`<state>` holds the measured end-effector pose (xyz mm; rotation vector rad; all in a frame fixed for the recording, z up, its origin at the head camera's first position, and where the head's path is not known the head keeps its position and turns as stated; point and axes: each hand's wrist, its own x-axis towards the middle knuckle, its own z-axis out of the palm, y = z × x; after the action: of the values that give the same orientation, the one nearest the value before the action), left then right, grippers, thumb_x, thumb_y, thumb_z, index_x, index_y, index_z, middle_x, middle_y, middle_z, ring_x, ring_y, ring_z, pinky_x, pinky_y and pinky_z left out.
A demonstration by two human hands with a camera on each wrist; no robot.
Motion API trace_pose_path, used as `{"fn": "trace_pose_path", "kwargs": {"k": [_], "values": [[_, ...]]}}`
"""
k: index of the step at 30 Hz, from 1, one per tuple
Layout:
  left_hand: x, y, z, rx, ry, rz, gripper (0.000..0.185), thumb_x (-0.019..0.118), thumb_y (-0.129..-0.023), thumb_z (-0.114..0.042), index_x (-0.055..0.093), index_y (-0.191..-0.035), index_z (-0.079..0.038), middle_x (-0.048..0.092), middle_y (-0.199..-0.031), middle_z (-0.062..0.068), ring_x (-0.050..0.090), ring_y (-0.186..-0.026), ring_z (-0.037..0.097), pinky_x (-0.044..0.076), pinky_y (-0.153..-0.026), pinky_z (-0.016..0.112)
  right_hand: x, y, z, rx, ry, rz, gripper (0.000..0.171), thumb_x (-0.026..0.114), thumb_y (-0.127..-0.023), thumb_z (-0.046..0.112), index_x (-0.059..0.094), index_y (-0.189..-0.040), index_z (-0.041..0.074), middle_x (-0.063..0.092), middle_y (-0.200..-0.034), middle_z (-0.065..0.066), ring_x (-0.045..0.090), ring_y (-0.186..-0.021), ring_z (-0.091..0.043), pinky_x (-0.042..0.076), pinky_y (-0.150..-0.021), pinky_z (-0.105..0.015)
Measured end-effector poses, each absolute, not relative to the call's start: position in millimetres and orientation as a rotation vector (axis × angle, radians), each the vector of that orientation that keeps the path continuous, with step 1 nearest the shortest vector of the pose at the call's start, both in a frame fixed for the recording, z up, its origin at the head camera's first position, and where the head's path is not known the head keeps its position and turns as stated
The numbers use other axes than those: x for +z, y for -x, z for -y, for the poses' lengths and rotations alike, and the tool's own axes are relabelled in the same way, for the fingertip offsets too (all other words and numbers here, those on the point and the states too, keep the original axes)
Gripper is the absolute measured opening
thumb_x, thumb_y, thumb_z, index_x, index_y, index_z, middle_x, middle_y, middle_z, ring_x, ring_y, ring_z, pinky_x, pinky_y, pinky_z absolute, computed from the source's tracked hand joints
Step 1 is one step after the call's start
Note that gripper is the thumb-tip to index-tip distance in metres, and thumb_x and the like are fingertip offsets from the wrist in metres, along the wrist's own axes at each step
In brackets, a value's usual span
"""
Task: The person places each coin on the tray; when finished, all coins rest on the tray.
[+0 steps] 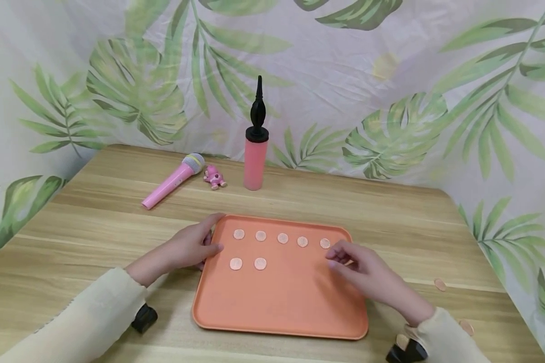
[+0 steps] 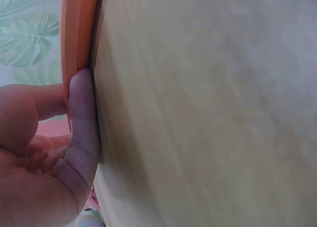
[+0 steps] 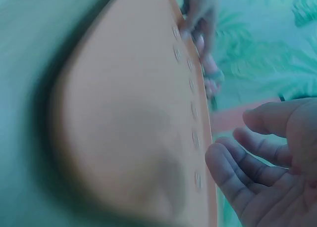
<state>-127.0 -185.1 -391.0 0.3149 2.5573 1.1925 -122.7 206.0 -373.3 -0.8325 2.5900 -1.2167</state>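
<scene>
My left hand [image 1: 188, 247] gripping the left rim of the orange tray [image 1: 277, 307], my right hand [image 1: 363, 267] above its right side, fingers loosely bent, holding nothing, seven coins [image 1: 260, 263] on the tray, rows of five and two

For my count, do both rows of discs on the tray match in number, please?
No, the tray shows five discs in its far row and two nearer.

Microphone [image 1: 167, 188]: pink handle, grey head with yellow band, lying aslant on the wooden table [image 1: 399, 217]. Toy [image 1: 214, 178]: small pink figure, just beside the microphone's head. Pump [image 1: 256, 164]: upright, pink barrel, black top with tapered nozzle, right of the toy. Cloth [image 1: 318, 85]: pale, green leaf print, behind the table.
</scene>
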Motion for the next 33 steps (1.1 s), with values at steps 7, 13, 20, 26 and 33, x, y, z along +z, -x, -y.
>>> {"fn": "trace_pose_path", "kwargs": {"k": [7,13,20,26,33], "values": [[-389.4,126.6,185.5,1.196,-0.31,-2.549,0.07,0.065,-0.101,-0.01,0.029,-0.16,0.0,0.055,-0.077,0.007,0.059,-0.053,0.013,0.056,-0.049,0.029,-385.9,103.9,-254.7,-1.262,0.798,-2.687,0.007,0.067,-0.099,0.003,0.068,-0.106,0.006,0.071,-0.094,-0.003,0.062,-0.087,0.003,0.059,-0.067,-0.022],[-389.1,127.8,186.0,1.174,-0.288,-2.552,0.069,0.064,-0.101,-0.009,0.029,-0.16,-0.001,0.055,-0.077,0.007,0.059,-0.053,0.012,0.056,-0.049,0.028,-399.7,86.7,-292.3,-1.175,0.736,-2.796,0.012,0.067,-0.098,0.0,0.068,-0.106,0.01,0.069,-0.091,0.004,0.06,-0.083,0.003,0.055,-0.063,-0.02],[-389.4,129.5,184.3,1.162,-0.298,-2.54,0.069,0.064,-0.102,-0.01,0.029,-0.16,-0.001,0.054,-0.076,0.006,0.059,-0.053,0.012,0.058,-0.05,0.029,-408.9,65.8,-322.3,-1.071,0.678,-2.755,0.009,0.066,-0.1,0.002,0.068,-0.104,0.011,0.064,-0.086,0.011,0.057,-0.076,0.001,0.051,-0.06,-0.02],[-391.1,128.3,186.0,1.166,-0.286,-2.536,0.069,0.064,-0.102,-0.01,0.028,-0.161,-0.001,0.054,-0.077,0.006,0.059,-0.053,0.012,0.058,-0.05,0.028,-409.6,55.3,-335.5,-0.975,0.53,-2.621,0.016,0.071,-0.1,0.012,0.064,-0.112,0.004,0.062,-0.09,0.007,0.054,-0.078,0.004,0.05,-0.06,-0.02],[-390.5,127.4,185.9,1.17,-0.289,-2.536,0.069,0.064,-0.102,-0.01,0.029,-0.16,-0.002,0.054,-0.076,0.006,0.059,-0.053,0.013,0.057,-0.051,0.029,-415.0,45.8,-344.1,-0.949,0.484,-2.543,0.031,0.074,-0.098,0.015,0.06,-0.12,0.0,0.058,-0.099,0.0,0.048,-0.084,0.006,0.049,-0.062,-0.019]]}}
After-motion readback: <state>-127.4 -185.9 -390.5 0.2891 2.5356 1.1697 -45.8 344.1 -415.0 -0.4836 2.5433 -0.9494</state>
